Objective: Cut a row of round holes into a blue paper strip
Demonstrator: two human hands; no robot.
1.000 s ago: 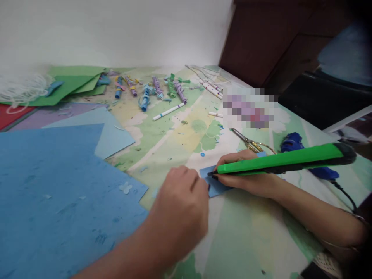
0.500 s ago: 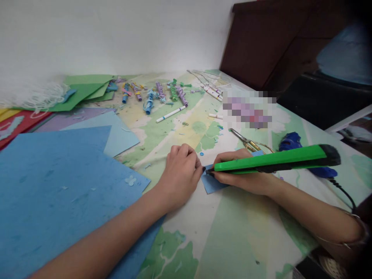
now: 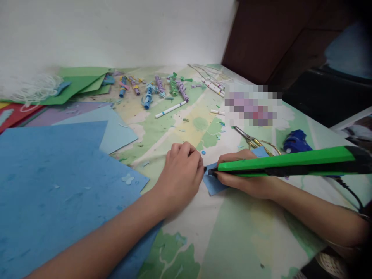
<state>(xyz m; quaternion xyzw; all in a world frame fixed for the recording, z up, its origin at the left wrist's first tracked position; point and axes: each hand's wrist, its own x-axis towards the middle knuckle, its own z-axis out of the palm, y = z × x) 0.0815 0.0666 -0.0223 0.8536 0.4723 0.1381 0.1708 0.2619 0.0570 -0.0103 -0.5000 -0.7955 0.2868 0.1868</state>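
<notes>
My right hand (image 3: 247, 180) is closed around a green and black utility knife (image 3: 285, 162), gripping it close to the tip like a pen. The knife's tip rests on a small piece of blue paper (image 3: 215, 188) lying on the tablecloth. The paper runs under my right hand, and a blue corner shows behind it. My left hand (image 3: 183, 182) lies with curled fingers at the paper's left edge, the thumb tip pressing there. Just beyond my right hand are scissors (image 3: 250, 137) with gold handles.
Large blue sheets (image 3: 58, 166) cover the left side, partly under my left forearm. Behind stand rolled paper pieces (image 3: 148, 97), a white marker (image 3: 171, 109) and green sheets (image 3: 84, 85). A blue corded tool (image 3: 296, 141) lies at right. Paper scraps are scattered about.
The view has shifted slightly. The knife's rear end has swung a little to the right and nearer the camera, while its tip stays on the paper. My left hand keeps its place.
</notes>
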